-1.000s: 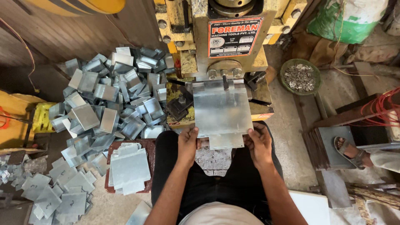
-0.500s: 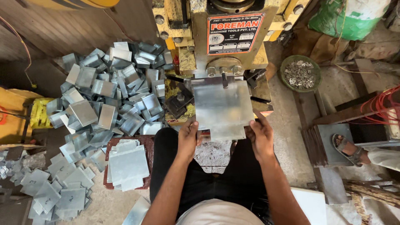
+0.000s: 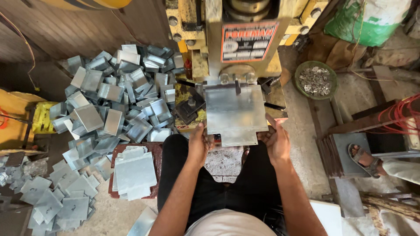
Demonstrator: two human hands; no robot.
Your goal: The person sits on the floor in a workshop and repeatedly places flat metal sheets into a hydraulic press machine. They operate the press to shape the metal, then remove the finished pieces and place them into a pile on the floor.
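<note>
Head view: left hand (image 3: 199,144) and right hand (image 3: 275,142), fingers clamped on near corners of galvanised sheet-metal blank (image 3: 236,114) lying under yellow press (image 3: 236,39). Stack of blanks (image 3: 133,172) at left; pile of bent pieces (image 3: 118,96) beyond.

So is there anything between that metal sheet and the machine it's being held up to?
Nothing visible. The flat metal sheet lies on the yellow press bed, its far edge under the head. The left hand and right hand hold its near corners, nothing between.
</note>
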